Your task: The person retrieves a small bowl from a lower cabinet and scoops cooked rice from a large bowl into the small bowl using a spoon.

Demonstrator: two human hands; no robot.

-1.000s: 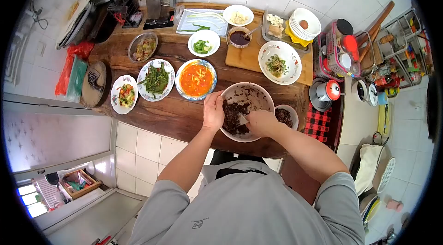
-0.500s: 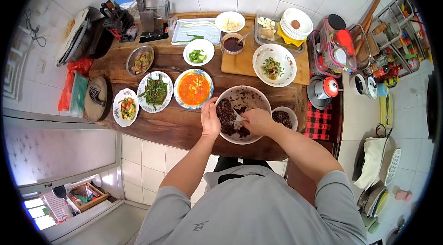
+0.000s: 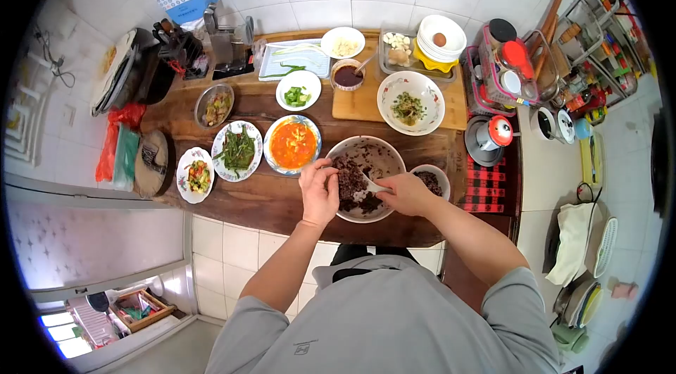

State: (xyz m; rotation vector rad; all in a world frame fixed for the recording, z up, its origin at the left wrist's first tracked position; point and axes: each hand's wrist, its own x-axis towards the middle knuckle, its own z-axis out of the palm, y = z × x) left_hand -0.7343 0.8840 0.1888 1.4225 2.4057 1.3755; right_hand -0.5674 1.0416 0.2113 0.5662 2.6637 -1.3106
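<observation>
A large white mixing bowl (image 3: 394,153) stands at the table's front edge, with dark purple-brown cooked rice (image 3: 350,178) inside. My left hand (image 3: 320,193) is closed at the bowl's left rim, with its fingers bent over the edge beside the heaped rice. In my right hand (image 3: 405,194) is a white rice paddle (image 3: 370,184), its blade down in the rice. Just right of the mixing bowl, a smaller bowl (image 3: 438,175) of the same dark rice is partly covered by my right hand.
Plates of greens (image 3: 238,151), tomato and egg (image 3: 293,144) and chopped vegetables (image 3: 196,175) stand to the left. Behind are a floral bowl (image 3: 411,103), a sauce cup (image 3: 348,75) and stacked white bowls (image 3: 442,36). A red-lidded pot (image 3: 498,133) stands at right.
My left hand's fingers have gone from nearly straight to curled at the rim. The paddle has shifted slightly in the rice, and the view has moved a little.
</observation>
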